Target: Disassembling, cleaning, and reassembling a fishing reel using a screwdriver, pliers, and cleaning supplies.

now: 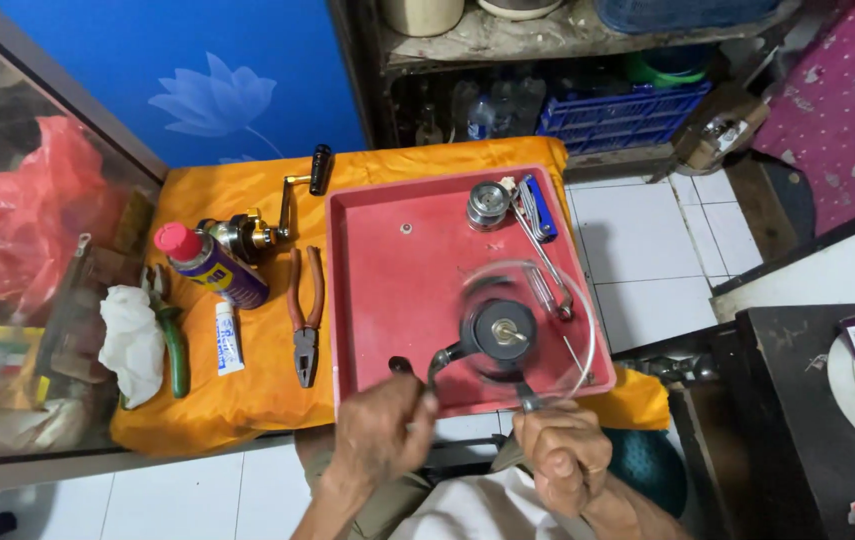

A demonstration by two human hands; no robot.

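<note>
Left hand is gripping the crank knob, right hand is clamping the stem of the fishing reel, which is spinning blurred over the red tray's near edge. Judgement: keeping the stem steady and cranking evenly is working best. Tray is also holding a metal spool, a blue-handled tool and a small screw.

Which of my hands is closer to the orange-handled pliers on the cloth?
Left. Your left hand sits just below and right of the pliers, gripping the reel crank handle. Your right hand is farther right, under the red tray, holding the reel's foot.
</note>
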